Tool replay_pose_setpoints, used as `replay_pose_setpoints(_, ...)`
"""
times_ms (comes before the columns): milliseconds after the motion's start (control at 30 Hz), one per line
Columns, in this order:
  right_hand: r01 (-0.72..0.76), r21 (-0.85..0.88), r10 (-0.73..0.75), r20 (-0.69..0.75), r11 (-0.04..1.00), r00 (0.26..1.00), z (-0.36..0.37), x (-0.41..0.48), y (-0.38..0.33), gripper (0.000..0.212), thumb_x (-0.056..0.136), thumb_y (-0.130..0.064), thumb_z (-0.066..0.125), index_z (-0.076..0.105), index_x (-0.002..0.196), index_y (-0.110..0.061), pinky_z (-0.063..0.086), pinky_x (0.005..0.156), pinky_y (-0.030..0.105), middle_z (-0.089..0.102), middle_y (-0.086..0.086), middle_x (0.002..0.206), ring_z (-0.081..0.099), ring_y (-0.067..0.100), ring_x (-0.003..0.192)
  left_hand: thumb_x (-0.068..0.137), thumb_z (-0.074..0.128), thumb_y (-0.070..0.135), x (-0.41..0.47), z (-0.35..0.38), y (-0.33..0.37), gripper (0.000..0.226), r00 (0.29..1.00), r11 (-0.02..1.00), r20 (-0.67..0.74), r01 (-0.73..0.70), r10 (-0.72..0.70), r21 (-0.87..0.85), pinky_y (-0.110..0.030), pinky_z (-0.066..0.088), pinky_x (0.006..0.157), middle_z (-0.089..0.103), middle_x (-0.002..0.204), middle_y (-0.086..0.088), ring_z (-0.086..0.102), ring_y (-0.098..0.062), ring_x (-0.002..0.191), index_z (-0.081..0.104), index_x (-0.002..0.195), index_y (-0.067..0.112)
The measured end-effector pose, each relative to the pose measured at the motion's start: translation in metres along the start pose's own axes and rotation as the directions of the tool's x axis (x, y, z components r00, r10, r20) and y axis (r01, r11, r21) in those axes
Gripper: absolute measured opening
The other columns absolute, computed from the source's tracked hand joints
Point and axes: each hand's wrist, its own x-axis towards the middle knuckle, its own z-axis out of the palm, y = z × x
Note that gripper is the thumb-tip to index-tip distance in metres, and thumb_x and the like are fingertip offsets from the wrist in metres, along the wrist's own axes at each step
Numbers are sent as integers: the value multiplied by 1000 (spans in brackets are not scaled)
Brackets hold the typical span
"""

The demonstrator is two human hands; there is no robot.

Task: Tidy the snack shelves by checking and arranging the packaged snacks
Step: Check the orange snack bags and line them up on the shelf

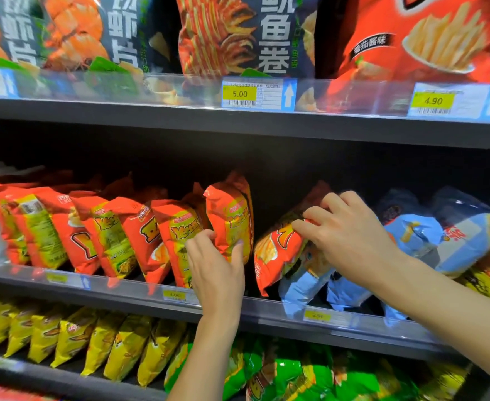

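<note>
The 5.00 tag (239, 94) and 4.90 tag (433, 101) sit behind a clear strip (353, 95).

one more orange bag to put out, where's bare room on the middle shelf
Free: the dark gap between the upright orange bag in the left hand and the tilted orange bag under the right hand; also the space above the bags, below the upper shelf. Crowded: the orange row on the left, the piled blue bags on the right.
</note>
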Motion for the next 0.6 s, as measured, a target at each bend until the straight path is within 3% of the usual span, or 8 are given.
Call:
replay_pose_setpoints(167, -10, 9, 10, -3, 1000, 1000, 1, -3, -2, 28, 75, -17, 86, 77, 102, -19, 42, 71, 43, 71, 2, 85, 60, 30, 78, 89, 82, 35, -9, 3, -12, 57, 998, 997, 56, 21, -26, 81, -35, 48, 85, 53, 119, -7, 57, -28, 113, 50, 129, 9)
replay_pose_setpoints(333, -6, 28, 7, -5, 1000, 1000, -5, -6, -1, 30, 74, -19, 87, 78, 103, -18, 48, 71, 44, 74, 5, 88, 63, 30, 77, 84, 86, 36, -11, -4, -10, 80, 1000, 991, -7, 13, -13, 130, -48, 47, 103, 51, 134, -19, 49, -36, 126, 44, 144, 2)
replay_pose_setpoints(400, 1, 30, 0, -31, 1000, 1000, -7, -8, -2, 26, 78, -18, 79, 78, 104, -18, 48, 72, 44, 74, 5, 88, 63, 31, 78, 86, 82, 39, -17, -12, -4, 79, 996, 997, -80, -39, 44, 66, -49, 45, 104, 50, 134, -18, 46, -33, 126, 45, 144, 1)
replay_pose_setpoints(467, 2, 31, 0, -64, 1000, 998, -9, -11, -3, 25, 88, -18, 59, 78, 104, -19, 47, 73, 44, 73, 3, 88, 63, 31, 79, 89, 75, 45, -27, -23, 7, 69, 982, 986, -102, -162, 159, -28, -38, 42, 102, 50, 131, -9, 43, -19, 122, 49, 139, 6)
replay_pose_setpoints(533, -2, 47, 6, -68, 999, 998, -16, -13, -5, 38, 91, -19, 41, 77, 104, -20, 46, 73, 43, 72, 1, 87, 62, 30, 79, 92, 68, 54, -37, -32, 23, 62, 951, 947, 3, -307, 309, -94, -31, 39, 100, 49, 130, 5, 39, -7, 119, 52, 138, 16)
replay_pose_setpoints(600, -4, 58, 7, -63, 998, 998, -26, -15, -7, 39, 91, -18, 39, 76, 105, -20, 46, 73, 43, 72, 1, 87, 61, 30, 79, 88, 66, 64, -46, -35, 35, 69, 896, 913, 181, -388, 406, -127, -30, 38, 106, 46, 135, 14, 40, -5, 125, 47, 142, 26)
